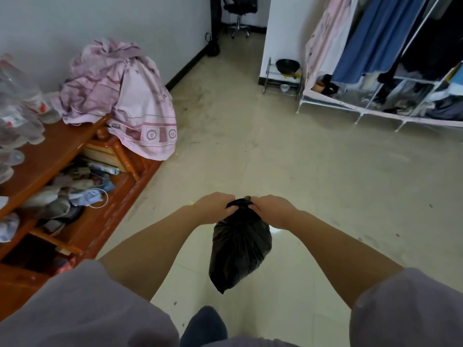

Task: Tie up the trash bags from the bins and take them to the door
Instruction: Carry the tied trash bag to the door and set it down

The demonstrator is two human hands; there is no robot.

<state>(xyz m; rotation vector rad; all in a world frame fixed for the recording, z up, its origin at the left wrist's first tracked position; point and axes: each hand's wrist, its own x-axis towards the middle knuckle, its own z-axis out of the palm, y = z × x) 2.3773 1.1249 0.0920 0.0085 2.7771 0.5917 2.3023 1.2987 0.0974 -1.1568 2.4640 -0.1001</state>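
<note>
Right, black trash bag [240,249] hangs mid-frame above the floor [313,176]. My left hand [213,207] & right hand [271,210] both pinch its gathered neck. Wooden shelf [62,146] at left w/ pink cloth [120,96].

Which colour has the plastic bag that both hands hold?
The gathered plastic trash bag is black, seen best in the head view.

Single head-worn view, forward and down, close above the hands [240,211].
</note>
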